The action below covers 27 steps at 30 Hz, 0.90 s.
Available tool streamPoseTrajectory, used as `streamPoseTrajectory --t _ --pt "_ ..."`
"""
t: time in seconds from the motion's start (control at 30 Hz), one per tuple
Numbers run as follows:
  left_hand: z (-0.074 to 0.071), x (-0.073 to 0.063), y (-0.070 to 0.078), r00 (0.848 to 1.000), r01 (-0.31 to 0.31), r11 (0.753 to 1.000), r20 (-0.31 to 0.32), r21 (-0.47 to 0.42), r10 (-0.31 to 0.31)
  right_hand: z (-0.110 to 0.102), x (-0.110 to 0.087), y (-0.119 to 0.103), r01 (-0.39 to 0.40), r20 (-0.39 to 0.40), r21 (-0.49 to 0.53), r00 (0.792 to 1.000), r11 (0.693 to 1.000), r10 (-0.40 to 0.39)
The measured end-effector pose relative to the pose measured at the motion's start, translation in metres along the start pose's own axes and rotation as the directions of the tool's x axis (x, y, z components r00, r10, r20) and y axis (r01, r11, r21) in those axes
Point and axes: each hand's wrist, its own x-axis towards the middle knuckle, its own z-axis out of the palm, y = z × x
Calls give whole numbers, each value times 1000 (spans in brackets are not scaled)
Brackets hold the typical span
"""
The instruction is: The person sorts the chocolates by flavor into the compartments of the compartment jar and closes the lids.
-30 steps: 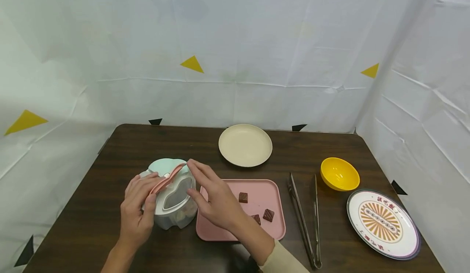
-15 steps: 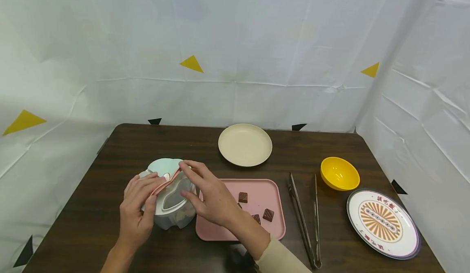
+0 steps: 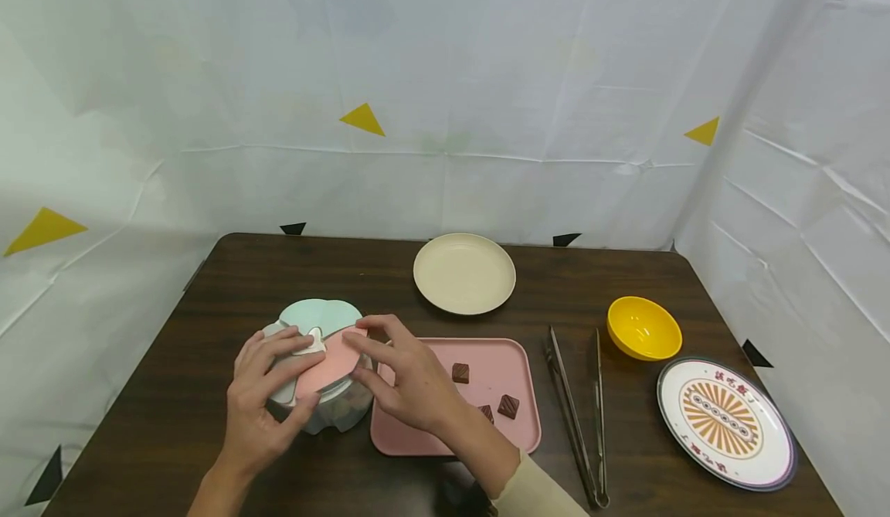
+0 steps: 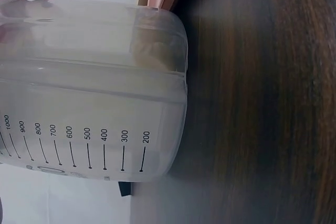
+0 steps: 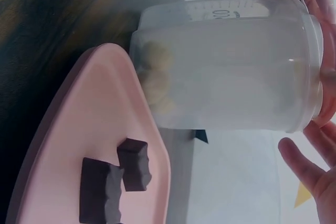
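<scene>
A clear storage canister (image 3: pixel 341 411) with a clover-shaped lid stands on the table at left. Its lid carries a mint flap (image 3: pixel 320 313) and a pink flap (image 3: pixel 334 364), the pink one lying down over its opening. My left hand (image 3: pixel 260 405) rests across the lid, fingers over the pink flap and thumb at its near edge. From the other side, my right hand (image 3: pixel 413 378) touches the pink flap's right edge with its fingertips, the thumb lower down. Pale round pieces (image 5: pixel 156 77) lie at the canister's bottom in the right wrist view. Measuring marks (image 4: pixel 89 148) show in the left wrist view.
Close right of the canister lies a pink tray (image 3: pixel 501 353) with several chocolates (image 3: pixel 508 406). Metal tongs (image 3: pixel 573 420) lie beyond it. A cream plate (image 3: pixel 464 274) is at the back, a yellow bowl (image 3: pixel 643 329) and a patterned plate (image 3: pixel 725 423) at right.
The pink flap, tilted up before, has come down over the lid opening. My right fingertips moved onto its edge, and my left thumb shifted right and a little down.
</scene>
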Motion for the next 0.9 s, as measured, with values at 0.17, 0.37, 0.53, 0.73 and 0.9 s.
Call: streamPoseTrajectory --t 0.17,0.37,0.53,0.73,0.9 --pt "0 4 6 1000 -13 1000 13 4 12 -1 -4 1 9 6 -23 1000 1000 -9" --pt "1 -2 -3 1000 -16 1000 2 23 16 0 -6 2 -7 -12 -13 1000 1000 7" --pt "2 -6 -8 1000 -13 1000 -11 24 14 1 -6 2 -25 -18 -10 1000 1000 24" --pt "2 -7 -11 1000 -5 1000 -14 5 5 2 -7 3 -26 -14 -2 1000 1000 26" --pt "1 -8 -10 1000 7 1000 -6 7 -7 2 -7 4 -23 -5 2 1000 1000 23"
